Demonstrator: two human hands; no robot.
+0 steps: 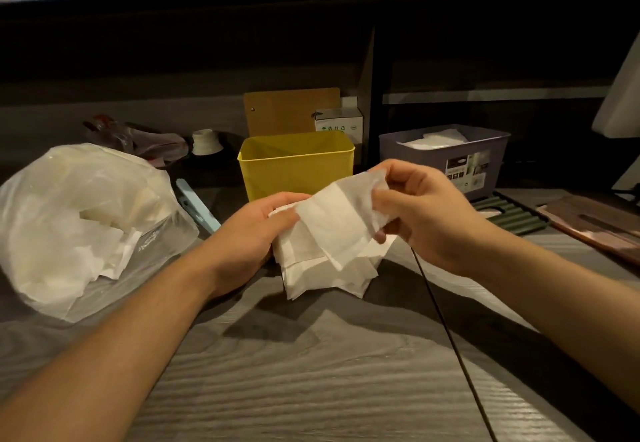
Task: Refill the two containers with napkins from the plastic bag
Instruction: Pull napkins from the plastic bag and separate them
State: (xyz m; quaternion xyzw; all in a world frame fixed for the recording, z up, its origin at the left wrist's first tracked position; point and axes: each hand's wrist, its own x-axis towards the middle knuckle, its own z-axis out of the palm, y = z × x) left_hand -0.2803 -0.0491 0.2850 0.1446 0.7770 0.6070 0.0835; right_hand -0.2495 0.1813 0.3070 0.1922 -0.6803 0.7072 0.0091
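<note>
Left hand curled round napkin stack, gripping left edge, stack held above table. Right hand pinches top napkin at upper right corner, thumb against fingers, sheet lifted off stack. Both hands in front of yellow bin, partly blocking its front wall; inside not visible. Purple bin right of yellow, napkins visible inside. Plastic bag at left on table, open, more napkins inside. Blue clip between bag and yellow bin. Black cable crosses table under right arm.
</note>
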